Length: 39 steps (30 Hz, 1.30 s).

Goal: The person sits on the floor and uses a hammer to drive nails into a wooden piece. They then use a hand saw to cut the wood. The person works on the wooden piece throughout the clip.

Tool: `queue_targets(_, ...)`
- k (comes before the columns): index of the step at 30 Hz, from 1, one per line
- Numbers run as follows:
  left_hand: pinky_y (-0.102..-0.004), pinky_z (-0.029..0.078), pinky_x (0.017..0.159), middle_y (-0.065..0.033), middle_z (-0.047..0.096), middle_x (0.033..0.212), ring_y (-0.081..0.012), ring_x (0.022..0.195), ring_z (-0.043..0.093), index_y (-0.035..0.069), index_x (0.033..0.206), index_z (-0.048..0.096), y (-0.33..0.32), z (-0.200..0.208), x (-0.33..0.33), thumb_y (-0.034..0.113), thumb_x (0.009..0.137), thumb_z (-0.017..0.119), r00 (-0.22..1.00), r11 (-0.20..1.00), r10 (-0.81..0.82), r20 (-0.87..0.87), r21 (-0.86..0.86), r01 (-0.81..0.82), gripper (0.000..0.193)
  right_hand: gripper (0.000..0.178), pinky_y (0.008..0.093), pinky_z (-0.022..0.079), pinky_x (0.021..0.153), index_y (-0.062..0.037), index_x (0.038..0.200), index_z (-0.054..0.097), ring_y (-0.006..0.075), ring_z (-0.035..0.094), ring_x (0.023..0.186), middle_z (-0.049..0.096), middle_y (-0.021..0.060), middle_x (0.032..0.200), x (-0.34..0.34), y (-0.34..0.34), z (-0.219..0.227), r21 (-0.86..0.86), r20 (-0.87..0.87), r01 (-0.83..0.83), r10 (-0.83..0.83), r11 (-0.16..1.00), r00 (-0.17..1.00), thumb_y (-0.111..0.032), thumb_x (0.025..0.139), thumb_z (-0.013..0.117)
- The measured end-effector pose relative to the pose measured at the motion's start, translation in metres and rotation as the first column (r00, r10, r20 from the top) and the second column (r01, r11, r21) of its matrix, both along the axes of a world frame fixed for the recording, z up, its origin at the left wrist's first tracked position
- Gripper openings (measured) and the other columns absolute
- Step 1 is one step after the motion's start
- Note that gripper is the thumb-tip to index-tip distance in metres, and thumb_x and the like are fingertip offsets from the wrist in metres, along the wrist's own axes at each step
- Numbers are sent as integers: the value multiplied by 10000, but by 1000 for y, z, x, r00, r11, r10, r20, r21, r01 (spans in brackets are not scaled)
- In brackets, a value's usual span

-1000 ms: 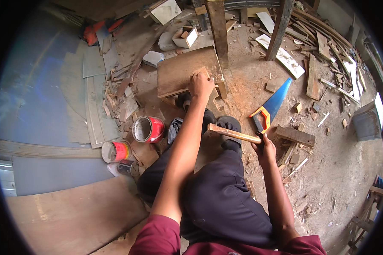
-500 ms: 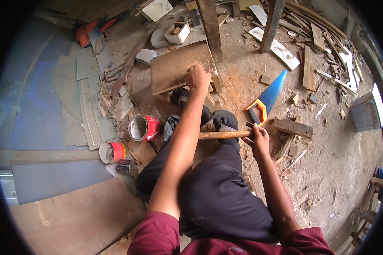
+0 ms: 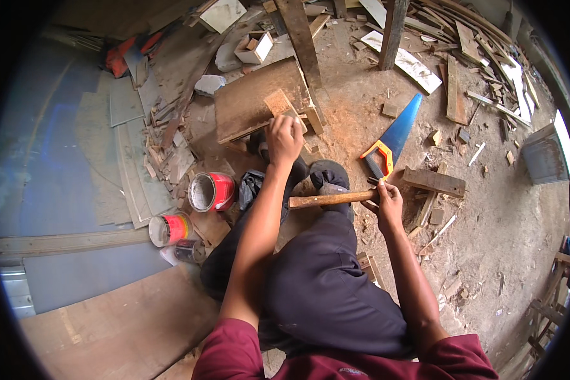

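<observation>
My left hand (image 3: pixel 285 140) is closed round a small wood block (image 3: pixel 277 101) at the near edge of a low wooden bench (image 3: pixel 247 95). The block's pale face shows beyond my fingers, over the bench top. In my right hand (image 3: pixel 386 201), above my right knee, is a hammer with a wooden handle (image 3: pixel 329 199). The handle points left, across my shins; my fingers mostly hide its head. Just beyond that hand, a handsaw (image 3: pixel 396 139) with a blue blade and orange-black grip lies on the floor.
Left of my legs stand a red paint can (image 3: pixel 223 192), a smaller can (image 3: pixel 166 229) and a dark tin (image 3: pixel 189 251). Wood offcuts (image 3: pixel 434 182) lie at right, near a grey bin (image 3: pixel 546 155). Upright posts (image 3: pixel 394 35) rise beyond the bench.
My left hand has drawn back toward me on the bench, and the wood block now shows in its grip. The right hand still holds the hammer almost in place. The view has shifted slightly.
</observation>
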<state>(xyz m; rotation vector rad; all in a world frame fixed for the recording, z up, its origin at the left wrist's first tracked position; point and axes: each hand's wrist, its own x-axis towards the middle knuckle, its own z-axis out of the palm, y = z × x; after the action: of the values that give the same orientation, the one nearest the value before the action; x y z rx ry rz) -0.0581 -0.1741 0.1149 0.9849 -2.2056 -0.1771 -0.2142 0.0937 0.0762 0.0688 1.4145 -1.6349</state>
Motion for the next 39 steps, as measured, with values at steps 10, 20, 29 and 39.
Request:
queue_targets(10,-412,427,812,-19,648,859,-245,937,590,116,876,713,21,-27,11,206,778,757,957,1000,-25,288,23,20,140,318,448,651,715,-7,1085,468,252,688,916,636,162,1077,0,-1,-5,-27,-9,-25,24,999,1000,-282,999,601)
queue_targets(20,-411,468,769,-97,683,835,-293,817,637,60,845,696,61,-38,37,324,914,670,948,897,-246,200,418,145,274,293,476,648,715,-18,1085,443,267,687,931,637,174,1142,3,5,12,-30,-31,-40,39,999,999,-256,1002,593)
queue_targets(29,-384,514,712,-200,687,829,-347,791,687,19,946,688,120,28,36,500,879,693,842,653,-493,216,732,195,486,327,436,657,671,29,1106,496,271,675,932,620,164,1041,0,-44,47,-157,-156,-133,108,979,982,-213,958,658)
queue_targets(39,-426,439,512,-206,565,554,-317,517,629,-35,678,621,107,-7,14,508,901,662,950,760,164,-267,648,51,588,334,378,545,728,39,1077,656,258,712,804,721,197,838,1,-194,106,169,-794,-588,463,791,395,-210,861,704)
